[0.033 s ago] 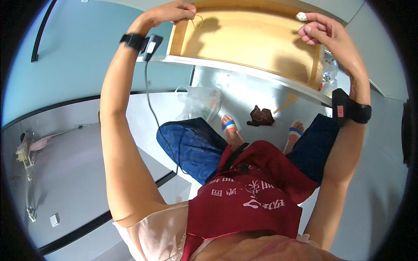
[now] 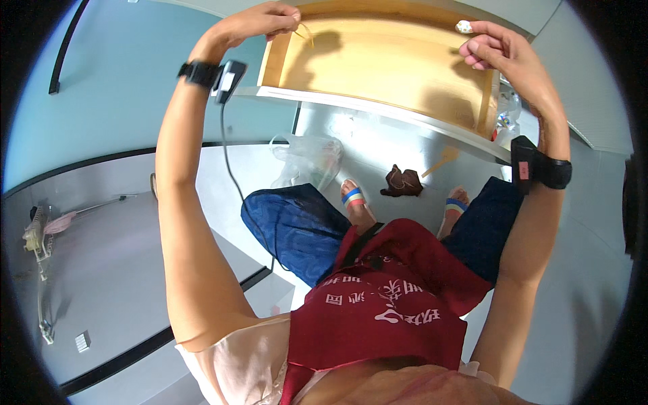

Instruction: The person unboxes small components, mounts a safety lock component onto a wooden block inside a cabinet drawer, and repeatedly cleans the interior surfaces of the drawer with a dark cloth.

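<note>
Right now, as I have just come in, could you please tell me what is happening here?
A person is at an open wooden drawer. Their left hand pinches a thin yellow strand near its left end. Their right hand is near the right end, with a small white thing at a fingertip; held or worn, I cannot tell.

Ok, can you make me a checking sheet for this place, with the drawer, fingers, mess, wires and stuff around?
Surface: pale wooden drawer, open.
Things in hand: thin yellow strand, at the drawer's left end.
Clutter: clear plastic bag, brown bundle and tan paddle-shaped thing, near the sandals.
Fingers: left fingers pinch the strand; right fingers partly curled, with a white patterned bit at the index tip, held or wrapped on unclear.
Cables: black cable hanging from the left wrist box.
Surroundings: pale blue panel at left.
</note>
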### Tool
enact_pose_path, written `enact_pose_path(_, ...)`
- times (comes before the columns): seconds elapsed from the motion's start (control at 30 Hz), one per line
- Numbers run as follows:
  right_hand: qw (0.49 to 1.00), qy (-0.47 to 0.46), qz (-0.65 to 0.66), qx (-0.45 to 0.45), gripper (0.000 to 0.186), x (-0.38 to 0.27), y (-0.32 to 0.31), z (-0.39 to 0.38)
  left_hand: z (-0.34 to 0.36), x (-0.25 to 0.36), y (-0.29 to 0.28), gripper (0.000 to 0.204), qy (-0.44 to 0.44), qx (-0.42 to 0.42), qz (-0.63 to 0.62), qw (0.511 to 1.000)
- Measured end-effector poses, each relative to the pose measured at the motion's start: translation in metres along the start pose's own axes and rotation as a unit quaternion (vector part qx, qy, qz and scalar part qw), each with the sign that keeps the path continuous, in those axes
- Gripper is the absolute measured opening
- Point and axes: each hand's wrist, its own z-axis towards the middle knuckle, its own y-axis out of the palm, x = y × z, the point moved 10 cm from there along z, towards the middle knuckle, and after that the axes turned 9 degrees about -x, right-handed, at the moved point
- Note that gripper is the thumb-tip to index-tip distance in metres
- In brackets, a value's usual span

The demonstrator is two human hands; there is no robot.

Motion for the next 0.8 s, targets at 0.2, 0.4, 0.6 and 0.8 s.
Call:
enact_pose_path(0.2,0.999,0.0,0.047,0.018,0.031,-0.035,0.004,-0.013,-0.097,0.066,0.055,0.018,0.147,0.024,-0.145,0.978)
enact_pose_path(0.4,0.997,0.035,0.062,0.011,0.024,-0.046,0.005,-0.022,-0.069,0.035,0.196,0.024,0.1,-0.107,-0.219,0.965)
enact_pose_path(0.6,0.998,0.038,0.053,0.002,0.024,-0.02,0.002,-0.018,0.055,-0.158,0.32,0.034,-0.116,-0.041,-0.228,0.966)
enact_pose_path(0.8,0.997,0.078,0.011,-0.012,0.023,-0.017,0.01,-0.021,0.11,-0.269,0.374,0.039,-0.213,0.101,-0.269,0.934)
